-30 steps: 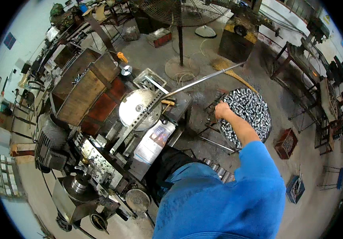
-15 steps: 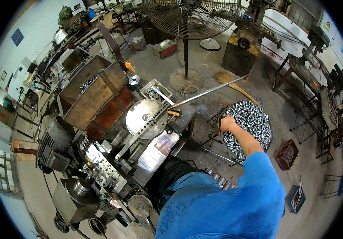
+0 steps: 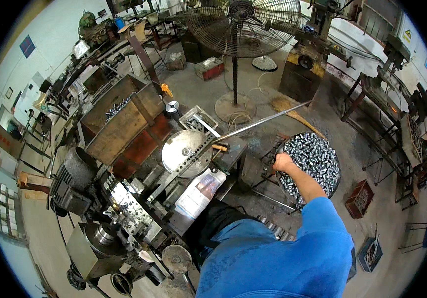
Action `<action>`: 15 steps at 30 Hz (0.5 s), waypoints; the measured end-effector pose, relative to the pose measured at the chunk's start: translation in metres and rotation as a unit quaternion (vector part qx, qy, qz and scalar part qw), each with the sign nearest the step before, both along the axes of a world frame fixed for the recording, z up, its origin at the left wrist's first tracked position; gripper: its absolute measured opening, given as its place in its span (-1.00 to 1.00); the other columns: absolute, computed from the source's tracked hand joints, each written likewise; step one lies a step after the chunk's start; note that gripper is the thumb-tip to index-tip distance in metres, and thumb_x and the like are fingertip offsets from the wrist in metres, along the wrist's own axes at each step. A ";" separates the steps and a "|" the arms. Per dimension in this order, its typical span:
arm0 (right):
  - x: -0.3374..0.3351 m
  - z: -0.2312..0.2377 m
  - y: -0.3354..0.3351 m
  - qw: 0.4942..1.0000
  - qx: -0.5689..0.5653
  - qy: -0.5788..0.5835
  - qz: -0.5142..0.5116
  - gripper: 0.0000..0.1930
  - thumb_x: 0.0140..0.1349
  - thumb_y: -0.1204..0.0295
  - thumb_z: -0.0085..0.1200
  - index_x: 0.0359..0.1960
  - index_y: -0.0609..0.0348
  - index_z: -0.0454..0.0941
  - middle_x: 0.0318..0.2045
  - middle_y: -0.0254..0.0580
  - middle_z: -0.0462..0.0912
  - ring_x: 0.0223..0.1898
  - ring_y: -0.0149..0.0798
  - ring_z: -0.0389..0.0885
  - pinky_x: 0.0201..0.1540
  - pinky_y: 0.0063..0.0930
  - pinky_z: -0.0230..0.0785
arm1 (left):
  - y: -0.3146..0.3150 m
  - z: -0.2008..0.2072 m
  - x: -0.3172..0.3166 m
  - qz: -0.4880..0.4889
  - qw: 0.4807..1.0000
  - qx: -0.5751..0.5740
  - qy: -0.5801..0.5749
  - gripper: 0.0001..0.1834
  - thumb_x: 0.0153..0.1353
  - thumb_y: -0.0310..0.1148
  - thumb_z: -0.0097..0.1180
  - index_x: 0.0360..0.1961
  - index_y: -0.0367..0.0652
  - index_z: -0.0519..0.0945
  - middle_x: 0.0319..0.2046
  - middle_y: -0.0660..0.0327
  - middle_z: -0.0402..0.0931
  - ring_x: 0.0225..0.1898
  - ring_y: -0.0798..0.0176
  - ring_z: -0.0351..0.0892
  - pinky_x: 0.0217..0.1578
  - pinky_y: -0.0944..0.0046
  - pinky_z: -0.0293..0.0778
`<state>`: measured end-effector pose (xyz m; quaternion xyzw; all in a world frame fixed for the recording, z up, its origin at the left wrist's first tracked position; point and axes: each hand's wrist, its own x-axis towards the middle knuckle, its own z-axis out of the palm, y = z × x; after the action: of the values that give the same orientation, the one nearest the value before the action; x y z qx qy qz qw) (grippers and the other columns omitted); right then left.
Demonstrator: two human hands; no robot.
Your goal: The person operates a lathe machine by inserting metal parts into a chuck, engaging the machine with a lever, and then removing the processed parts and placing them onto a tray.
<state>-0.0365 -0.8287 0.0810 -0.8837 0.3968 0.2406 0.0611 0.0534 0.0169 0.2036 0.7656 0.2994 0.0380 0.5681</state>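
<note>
My right hand (image 3: 283, 162) reaches out from a blue sleeve to the left edge of a wide round pan (image 3: 279, 182). Its fingers are curled closed over the rim, and their tips are hidden. The pan is heaped with small shiny metal cylinders (image 3: 314, 161) and rests on a low metal stand. My left hand is out of the picture, hidden beyond my body. To the left of the pan is a machine with a large round metal disc (image 3: 186, 153), crossed by a perforated bar (image 3: 181, 170).
A long metal rod (image 3: 268, 120) slants from the machine toward the pan. A standing fan (image 3: 235, 74) and a straw broom (image 3: 293, 111) are beyond. Left, a large metal hopper (image 3: 124, 121) holds more parts. A red bin (image 3: 359, 198) and a blue bin (image 3: 370, 255) sit right.
The whole view has shifted slightly, so things appear a little lower and farther right. My right hand stays at the pan's left rim.
</note>
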 end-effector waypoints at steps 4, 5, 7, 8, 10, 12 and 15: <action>-0.003 -0.012 -0.004 0.999 -0.016 0.029 -0.005 -0.57 -0.05 0.12 0.01 -0.20 0.10 0.58 -0.13 -0.18 0.57 -0.01 -0.11 0.45 0.07 -0.34 0.21 | 0.004 -0.003 0.004 -0.004 1.000 0.002 0.007 -0.80 0.10 -0.38 0.14 -0.31 -0.28 0.48 -0.60 0.11 0.46 -0.58 0.27 0.41 -0.49 0.30 0.41; -0.005 -0.015 -0.006 1.000 -0.012 0.021 -0.011 -0.57 -0.06 0.12 0.01 -0.19 0.10 0.57 -0.10 -0.16 0.55 0.01 -0.12 0.43 0.07 -0.33 0.21 | 0.004 -0.003 0.004 -0.004 1.000 0.004 0.011 -0.81 0.10 -0.38 0.14 -0.32 -0.27 0.48 -0.60 0.11 0.46 -0.58 0.27 0.41 -0.49 0.30 0.41; -0.010 -0.010 -0.004 1.000 -0.005 0.007 -0.021 -0.55 -0.07 0.12 0.02 -0.17 0.10 0.57 -0.04 -0.10 0.50 0.04 -0.13 0.40 0.08 -0.31 0.21 | 0.009 -0.008 0.006 -0.008 1.000 0.015 0.001 -0.79 0.10 -0.37 0.14 -0.30 -0.27 0.48 -0.60 0.11 0.47 -0.58 0.27 0.41 -0.49 0.30 0.41; -0.012 -0.025 -0.010 0.999 -0.026 -0.008 -0.042 -0.54 -0.10 0.16 0.04 -0.15 0.12 0.56 0.03 0.03 0.42 0.08 -0.10 0.34 0.06 -0.27 0.25 | 0.010 -0.011 0.007 -0.011 1.000 0.020 -0.004 -0.79 0.10 -0.37 0.15 -0.30 -0.27 0.48 -0.60 0.11 0.47 -0.58 0.27 0.41 -0.49 0.31 0.41; -0.016 -0.021 -0.007 0.993 -0.035 -0.065 -0.093 -0.52 -0.12 0.20 0.05 -0.13 0.18 0.53 0.04 0.11 0.39 0.04 -0.05 0.37 0.04 -0.28 0.29 | 0.006 -0.009 0.009 -0.001 1.000 0.013 -0.004 -0.78 0.09 -0.38 0.15 -0.29 -0.28 0.48 -0.59 0.10 0.47 -0.58 0.27 0.41 -0.49 0.31 0.42; -0.016 -0.017 0.000 0.964 -0.042 -0.193 -0.180 -0.53 -0.18 0.27 0.07 -0.18 0.26 0.55 -0.03 0.16 0.41 -0.05 0.02 0.44 -0.01 -0.34 0.35 | 0.005 -0.007 0.009 -0.002 1.000 0.012 -0.003 -0.77 0.09 -0.39 0.15 -0.28 -0.29 0.48 -0.60 0.10 0.47 -0.59 0.27 0.42 -0.50 0.31 0.43; -0.020 -0.012 -0.001 0.887 -0.044 -0.459 -0.020 -0.57 -0.25 0.29 0.09 -0.28 0.27 0.59 -0.08 0.15 0.44 -0.12 0.02 0.48 -0.05 -0.38 0.37 | 0.009 -0.010 0.010 -0.013 0.999 0.030 0.011 -0.77 0.09 -0.39 0.15 -0.28 -0.31 0.48 -0.61 0.09 0.47 -0.60 0.27 0.43 -0.53 0.31 0.42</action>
<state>-0.0566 -0.8301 0.0689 -0.8892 0.3519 -0.2111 0.2022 0.0634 0.0263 0.1934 0.7866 0.2943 0.0310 0.5419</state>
